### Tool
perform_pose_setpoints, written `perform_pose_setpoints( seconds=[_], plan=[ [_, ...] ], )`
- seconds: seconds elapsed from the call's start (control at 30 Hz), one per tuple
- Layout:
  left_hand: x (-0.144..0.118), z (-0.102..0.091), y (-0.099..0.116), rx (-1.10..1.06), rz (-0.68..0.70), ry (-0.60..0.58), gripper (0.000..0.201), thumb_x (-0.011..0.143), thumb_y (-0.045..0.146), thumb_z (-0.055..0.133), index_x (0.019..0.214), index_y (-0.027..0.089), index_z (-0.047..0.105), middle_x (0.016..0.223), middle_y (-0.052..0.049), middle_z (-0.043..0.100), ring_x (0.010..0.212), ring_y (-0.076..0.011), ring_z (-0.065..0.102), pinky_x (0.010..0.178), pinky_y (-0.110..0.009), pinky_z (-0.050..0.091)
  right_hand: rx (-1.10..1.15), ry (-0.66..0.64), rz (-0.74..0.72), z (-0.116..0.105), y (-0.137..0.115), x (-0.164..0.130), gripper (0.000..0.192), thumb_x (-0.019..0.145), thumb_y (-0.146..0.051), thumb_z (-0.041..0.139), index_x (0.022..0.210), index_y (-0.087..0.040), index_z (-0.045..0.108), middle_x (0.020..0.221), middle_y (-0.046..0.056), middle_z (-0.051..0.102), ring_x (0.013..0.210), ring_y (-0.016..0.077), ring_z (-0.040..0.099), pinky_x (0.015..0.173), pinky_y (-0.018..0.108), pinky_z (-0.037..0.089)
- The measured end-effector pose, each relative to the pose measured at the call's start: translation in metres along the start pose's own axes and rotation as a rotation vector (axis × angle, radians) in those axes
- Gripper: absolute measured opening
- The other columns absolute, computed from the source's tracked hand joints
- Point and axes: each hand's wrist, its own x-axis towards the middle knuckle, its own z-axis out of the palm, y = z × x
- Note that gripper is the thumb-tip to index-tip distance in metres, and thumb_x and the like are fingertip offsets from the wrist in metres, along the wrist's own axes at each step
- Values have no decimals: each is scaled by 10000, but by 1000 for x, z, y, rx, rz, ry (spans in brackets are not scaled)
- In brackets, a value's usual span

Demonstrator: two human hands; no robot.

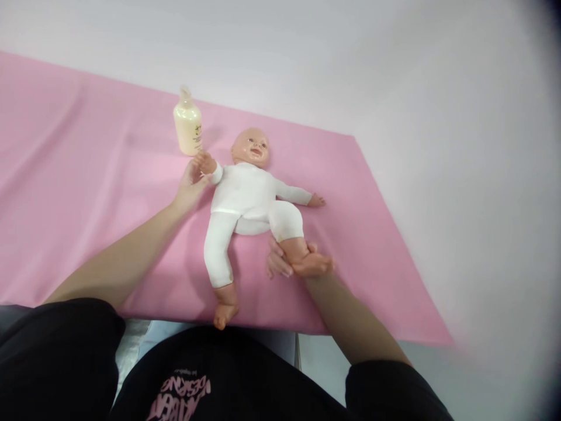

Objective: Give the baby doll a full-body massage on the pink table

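Black shirt (pixel 245 380) with pink lettering at the bottom edge, closest to the lens, with two bare forearms reaching out from black sleeves. Right hand (pixel 284 260) cupped under the doll's bare foot and ankle, fingers curled round from below, holding that leg bent and raised a little off the cloth. Left hand (pixel 190 181) stretched farther out, fingers loosely closed on the doll's small hand at the end of its raised arm. Doll (pixel 248 196) lying face up on the pink cloth (pixel 87 193), bald head pointing away, dressed in a white one-piece suit, its other leg straight with the bare foot near the cloth's near edge, its other arm flung out to the side. Cream bottle (pixel 188 126) of lotion standing upright just beyond the left hand, near the doll's head. Pale wall behind the cloth.
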Motion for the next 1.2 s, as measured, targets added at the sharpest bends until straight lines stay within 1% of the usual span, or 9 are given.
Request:
perform_pose_setpoints(
  seconds=[0.07,0.23,0.33,0.53,0.7,0.8,0.97,1.07,1.2],
  plan=[
    [-7,4,6,140,58,-89,642,749,599,821,1257,264,615,1336,-116,637,1339,-303,565,1180,-490,400,15,148,-99,2,-2,4,511,830,-653,683,1035,-196,581,743,-18,652,691,148,613,898,359,553],
    [-13,8,22,549,256,-431,484,881,590,676,1236,261,681,1432,-142,605,1384,-323,517,1207,-538,342,0,923,-157,12,-12,12,442,887,-606,490,936,-187,622,614,-42,514,553,135,466,657,310,527],
    [-11,10,23,660,310,-524,429,938,582,585,1228,286,698,1467,-124,585,1409,-329,486,1206,-562,321,-39,1100,-174,11,-13,14,482,919,-573,390,902,-173,659,575,-37,480,528,136,439,613,302,501],
    [-13,11,21,603,269,-432,496,894,624,636,1238,269,682,1413,-122,620,1373,-328,516,1200,-538,338,-67,909,-162,9,-12,12,448,864,-557,544,1023,-166,695,632,-33,551,607,132,490,686,285,500],
    [-1,-10,10,353,140,61,547,881,628,679,1247,228,605,1294,-88,665,1261,-262,592,1131,-443,426,-109,761,-165,12,-12,5,628,853,-615,533,1266,-154,632,585,-56,523,594,147,470,723,306,492],
    [11,-24,6,131,25,308,411,920,532,693,1154,209,594,1248,-60,665,1187,-220,622,1067,-406,473,-140,530,-137,9,-5,-1,665,807,-694,600,1198,-160,666,613,-31,604,598,145,538,766,318,515],
    [22,-28,10,-174,-311,513,107,1073,243,477,989,194,523,981,3,656,936,-103,632,959,-316,504,-103,165,386,10,-1,-3,571,719,-503,850,1142,-156,686,958,103,777,895,230,739,822,338,573],
    [23,-25,11,-176,-327,490,99,1090,182,429,1018,179,496,932,30,630,891,-70,604,932,-293,491,-286,142,739,18,-6,5,464,748,-335,873,1139,-161,695,1040,81,776,1061,238,736,967,342,562],
    [23,-25,7,-149,-322,485,60,1089,202,440,1058,177,485,1006,22,648,935,-78,600,908,-281,494,-444,200,817,24,-8,14,415,748,-343,874,1085,-164,709,1054,48,769,1153,215,702,1086,321,511]
  ],
)
